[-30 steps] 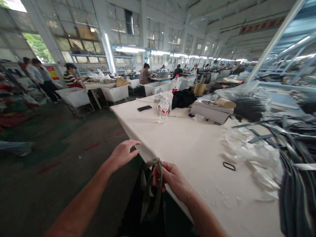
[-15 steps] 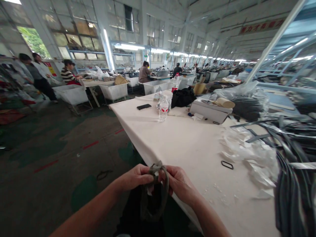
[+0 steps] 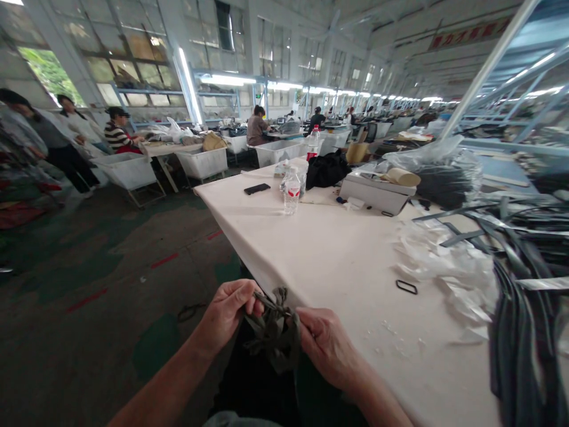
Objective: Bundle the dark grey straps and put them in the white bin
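Along the left edge of the worktop [image 3: 338, 255], toward its near end, a bunch of olive-grey fabric strips [image 3: 275, 332] hangs between two bare hands, knotted or looped near the top (the dark folds hide which). The left hand [image 3: 229, 305] has its grip closed, thumb and fingers pinching a strand drawn out from the bunch's upper left. The right hand [image 3: 326, 341] has its grip closed on the right side of the same bunch, its fingertips mostly hidden behind the cloth. Whether the fabric touches the worktop's edge, I cannot tell. On the worktop, well in from that left edge, lies a black oval ring [image 3: 406, 292], just beside crumpled translucent plastic [image 3: 448, 255]; long dark strips [image 3: 515, 332] are heaped along the right side and droop toward the near end. Near the far left corner a black phone [image 3: 257, 189] lies flat, with a clear bottle [image 3: 291, 196] upright to its right. Toward the far edge stand a red-capped bottle [image 3: 313, 145], a black cloth bundle [image 3: 329, 169] just beside it, and a pale box [image 3: 376, 198] with a cardboard roll [image 3: 402, 177] resting on top.
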A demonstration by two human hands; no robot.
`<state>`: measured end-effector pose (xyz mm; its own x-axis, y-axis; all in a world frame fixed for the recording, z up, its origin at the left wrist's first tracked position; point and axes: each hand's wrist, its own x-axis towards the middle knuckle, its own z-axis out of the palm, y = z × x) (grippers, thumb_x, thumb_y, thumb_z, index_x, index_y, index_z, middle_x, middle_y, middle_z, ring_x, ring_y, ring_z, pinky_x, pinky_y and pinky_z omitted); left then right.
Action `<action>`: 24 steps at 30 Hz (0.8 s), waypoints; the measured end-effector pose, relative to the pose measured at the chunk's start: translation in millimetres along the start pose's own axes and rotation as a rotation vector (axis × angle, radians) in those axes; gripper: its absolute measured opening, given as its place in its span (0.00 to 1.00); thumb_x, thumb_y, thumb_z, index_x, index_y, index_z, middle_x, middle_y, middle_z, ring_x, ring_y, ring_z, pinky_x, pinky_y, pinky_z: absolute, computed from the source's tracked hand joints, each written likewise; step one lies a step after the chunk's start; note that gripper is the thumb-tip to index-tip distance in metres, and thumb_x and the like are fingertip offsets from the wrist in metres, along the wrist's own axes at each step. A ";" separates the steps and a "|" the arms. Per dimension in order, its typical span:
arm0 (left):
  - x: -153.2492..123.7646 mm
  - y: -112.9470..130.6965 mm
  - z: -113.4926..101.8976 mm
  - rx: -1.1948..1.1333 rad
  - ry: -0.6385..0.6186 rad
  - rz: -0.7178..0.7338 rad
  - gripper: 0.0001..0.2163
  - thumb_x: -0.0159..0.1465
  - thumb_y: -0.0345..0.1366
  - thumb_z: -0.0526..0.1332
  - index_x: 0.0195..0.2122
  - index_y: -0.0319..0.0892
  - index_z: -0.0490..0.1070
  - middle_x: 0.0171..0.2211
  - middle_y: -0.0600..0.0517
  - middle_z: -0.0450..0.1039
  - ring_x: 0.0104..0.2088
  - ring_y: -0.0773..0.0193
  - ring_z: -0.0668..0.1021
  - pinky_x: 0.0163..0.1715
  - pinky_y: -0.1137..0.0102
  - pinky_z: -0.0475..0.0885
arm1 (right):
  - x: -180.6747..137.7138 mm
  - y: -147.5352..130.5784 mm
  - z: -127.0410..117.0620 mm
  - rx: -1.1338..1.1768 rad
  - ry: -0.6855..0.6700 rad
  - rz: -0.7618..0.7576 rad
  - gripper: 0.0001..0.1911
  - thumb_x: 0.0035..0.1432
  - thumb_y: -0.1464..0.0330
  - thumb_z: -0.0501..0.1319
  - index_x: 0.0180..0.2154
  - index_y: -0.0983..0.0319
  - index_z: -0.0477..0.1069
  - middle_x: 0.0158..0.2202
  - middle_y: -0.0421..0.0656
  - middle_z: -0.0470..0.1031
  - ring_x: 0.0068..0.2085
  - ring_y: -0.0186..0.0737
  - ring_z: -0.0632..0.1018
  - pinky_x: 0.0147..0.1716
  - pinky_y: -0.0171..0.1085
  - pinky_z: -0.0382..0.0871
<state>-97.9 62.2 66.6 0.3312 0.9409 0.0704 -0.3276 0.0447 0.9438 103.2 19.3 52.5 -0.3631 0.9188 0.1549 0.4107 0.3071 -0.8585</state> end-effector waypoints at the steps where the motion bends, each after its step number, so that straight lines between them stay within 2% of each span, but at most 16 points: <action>1: -2.0 -1.5 1.7 -0.024 0.027 0.006 0.22 0.60 0.47 0.65 0.15 0.39 0.64 0.19 0.52 0.69 0.23 0.69 0.70 0.26 0.75 0.65 | -2.2 -0.2 1.2 -0.016 0.000 -0.012 0.23 0.67 0.54 0.50 0.23 0.60 0.52 0.21 0.34 0.52 0.24 0.30 0.57 0.25 0.33 0.49; 7: -3.0 -22.7 -0.1 -0.082 0.069 -0.061 0.21 0.59 0.46 0.66 0.16 0.38 0.64 0.21 0.53 0.70 0.22 0.71 0.70 0.24 0.76 0.64 | -14.3 16.6 8.9 -0.016 0.003 0.015 0.23 0.68 0.55 0.48 0.23 0.60 0.53 0.22 0.34 0.51 0.24 0.31 0.58 0.25 0.33 0.50; 9: -1.8 -29.4 -2.1 -0.052 0.039 -0.083 0.21 0.59 0.48 0.65 0.17 0.38 0.66 0.21 0.52 0.70 0.22 0.70 0.70 0.24 0.76 0.64 | -15.9 20.3 7.3 -0.022 0.006 0.002 0.23 0.68 0.56 0.48 0.23 0.60 0.57 0.24 0.35 0.58 0.27 0.32 0.63 0.28 0.33 0.56; 11: -0.8 -33.8 -4.2 -0.028 0.001 -0.110 0.22 0.60 0.50 0.65 0.18 0.37 0.67 0.20 0.52 0.70 0.22 0.70 0.71 0.24 0.76 0.65 | -16.4 21.2 4.0 0.012 0.018 -0.037 0.22 0.68 0.58 0.49 0.24 0.61 0.64 0.32 0.40 0.67 0.36 0.36 0.69 0.37 0.34 0.62; 13: 0.0 -36.8 -7.0 -0.083 -0.047 -0.184 0.24 0.61 0.54 0.62 0.20 0.37 0.69 0.20 0.51 0.71 0.21 0.70 0.72 0.25 0.76 0.66 | -16.4 21.0 1.1 0.112 0.052 -0.079 0.21 0.68 0.59 0.50 0.26 0.60 0.69 0.38 0.42 0.70 0.42 0.38 0.71 0.42 0.34 0.63; 15: 0.3 -39.8 -10.1 -0.200 -0.108 -0.305 0.25 0.62 0.57 0.57 0.24 0.37 0.71 0.19 0.52 0.71 0.19 0.69 0.72 0.22 0.75 0.67 | -16.2 21.3 0.0 0.211 0.115 -0.089 0.21 0.68 0.59 0.50 0.27 0.60 0.70 0.35 0.41 0.70 0.39 0.37 0.72 0.39 0.33 0.65; 17: 0.0 -42.9 -11.9 -0.272 -0.163 -0.423 0.23 0.63 0.55 0.56 0.30 0.37 0.73 0.18 0.53 0.70 0.15 0.70 0.70 0.17 0.76 0.66 | -15.4 22.4 0.8 0.235 0.158 -0.060 0.22 0.68 0.58 0.49 0.27 0.61 0.70 0.30 0.39 0.69 0.34 0.35 0.72 0.34 0.33 0.65; 19: -1.1 -45.0 -11.1 -0.250 -0.219 -0.505 0.16 0.61 0.48 0.62 0.38 0.38 0.74 0.19 0.55 0.71 0.12 0.72 0.69 0.14 0.78 0.63 | -14.0 22.9 2.3 0.200 0.155 -0.028 0.23 0.68 0.56 0.49 0.28 0.61 0.71 0.27 0.38 0.68 0.31 0.34 0.71 0.31 0.32 0.63; 21: -2.7 -45.8 -7.5 -0.185 -0.290 -0.565 0.18 0.58 0.43 0.66 0.46 0.39 0.73 0.24 0.55 0.74 0.13 0.74 0.70 0.12 0.79 0.61 | -12.0 21.6 3.8 0.163 0.116 -0.014 0.22 0.68 0.56 0.50 0.28 0.62 0.70 0.26 0.38 0.68 0.29 0.34 0.70 0.30 0.32 0.61; 22: -3.5 -46.1 -5.3 -0.158 -0.324 -0.579 0.20 0.57 0.43 0.68 0.48 0.40 0.72 0.26 0.54 0.76 0.14 0.74 0.71 0.12 0.80 0.60 | -11.1 20.2 4.3 0.146 0.098 -0.011 0.22 0.67 0.56 0.50 0.28 0.62 0.70 0.26 0.37 0.69 0.28 0.33 0.69 0.29 0.32 0.61; 24: -5.0 -47.8 -1.8 -0.108 -0.375 -0.579 0.22 0.54 0.45 0.70 0.46 0.40 0.72 0.28 0.53 0.76 0.15 0.74 0.71 0.12 0.80 0.59 | -9.9 16.7 4.8 0.115 0.071 0.004 0.22 0.67 0.56 0.50 0.28 0.62 0.69 0.25 0.37 0.69 0.27 0.33 0.69 0.28 0.32 0.60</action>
<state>-85.5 55.9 20.5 0.7561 0.5768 -0.3093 -0.0855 0.5555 0.8271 109.6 14.2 34.4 -0.2997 0.9365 0.1820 0.3124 0.2766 -0.9088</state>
